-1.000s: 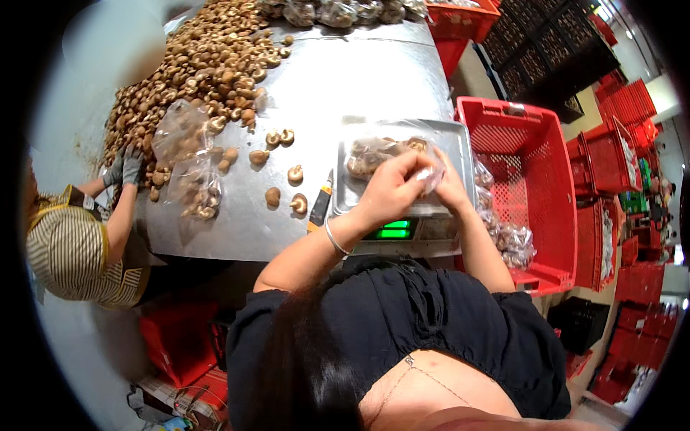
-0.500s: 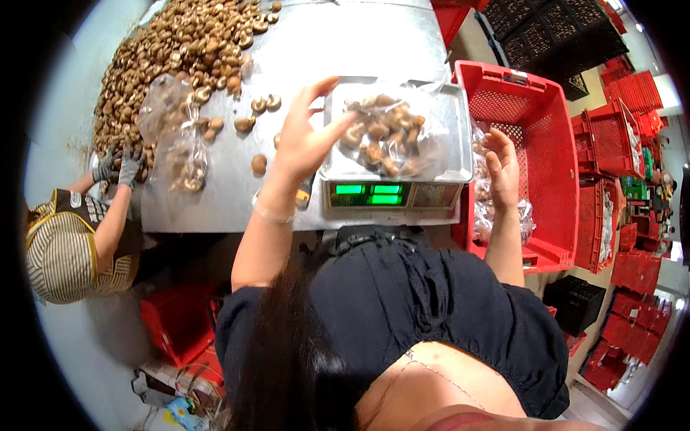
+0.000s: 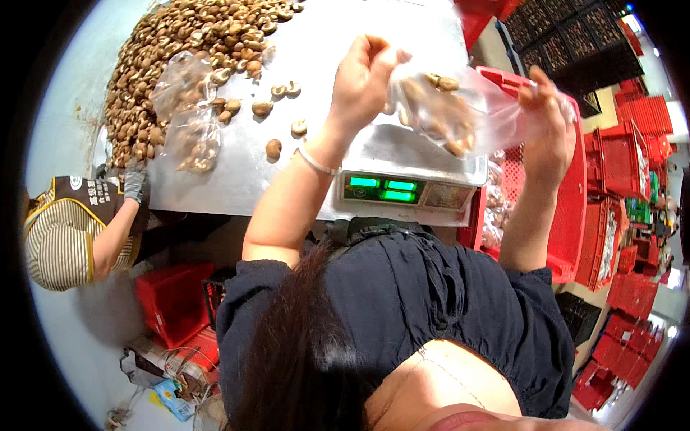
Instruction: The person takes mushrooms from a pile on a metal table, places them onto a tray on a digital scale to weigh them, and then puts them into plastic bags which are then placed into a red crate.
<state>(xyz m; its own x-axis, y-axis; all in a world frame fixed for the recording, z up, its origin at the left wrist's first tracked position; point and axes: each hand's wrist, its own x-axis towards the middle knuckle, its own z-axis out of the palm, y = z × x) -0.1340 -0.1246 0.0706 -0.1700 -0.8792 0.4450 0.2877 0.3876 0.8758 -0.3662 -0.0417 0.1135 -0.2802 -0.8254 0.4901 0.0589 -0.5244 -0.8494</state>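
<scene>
Above the weighing scale (image 3: 392,154), a clear plastic bag of brown mushrooms (image 3: 440,118) hangs stretched between my two hands. My left hand (image 3: 365,80) pinches its left edge, fingers closed. On the other side, my right hand (image 3: 548,118) grips the drawn-out plastic at the bag's right end. The bag is slightly blurred and appears lifted off the metal platform. Green lit displays show on the scale's front. Two more clear bags with mushrooms (image 3: 192,140) lie on the metal table, left of the scale.
A large mushroom pile (image 3: 187,54) covers the table's far left, with several loose mushrooms (image 3: 273,149) nearer me. A red crate (image 3: 564,215) holding filled bags stands right of the scale. A co-worker's gloved hand (image 3: 134,183) is at the pile's near edge. Black crates (image 3: 575,43) are stacked far right.
The mushroom bag has risen from the scale platform. Both hands, apart from it or only beside it before, have moved up and taken hold of its sides. My view has shifted slightly.
</scene>
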